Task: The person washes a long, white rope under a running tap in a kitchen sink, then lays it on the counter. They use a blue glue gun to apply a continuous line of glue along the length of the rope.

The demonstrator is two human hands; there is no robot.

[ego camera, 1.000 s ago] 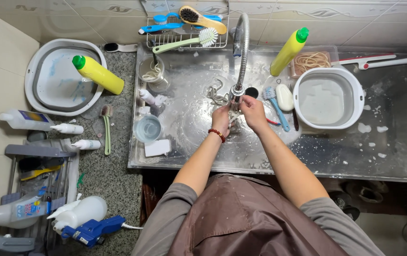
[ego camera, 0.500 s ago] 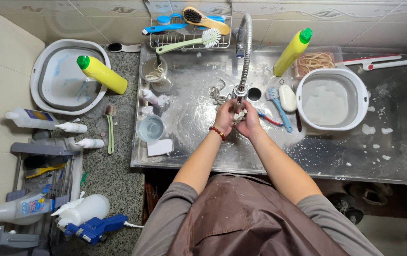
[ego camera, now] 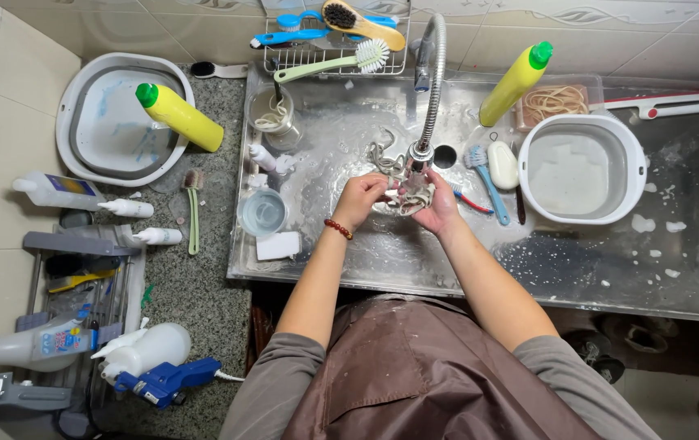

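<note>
Directly under the faucet [ego camera: 428,90] spout, the left hand [ego camera: 360,198] and right hand [ego camera: 441,205] both gripped a tangled pale shoelace [ego camera: 409,195], fingers clenched around it. A blue toothbrush [ego camera: 486,181] lay just right of the faucet, over the steel sink [ego camera: 349,244].

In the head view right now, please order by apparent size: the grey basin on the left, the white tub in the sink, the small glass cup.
1. grey basin and white tub: look alike, unsure.
2. small glass cup, clearly smallest.

Both hands [ego camera: 398,200] hold laces [ego camera: 411,198] under the faucet [ego camera: 431,81], over the sink [ego camera: 349,253].
</note>
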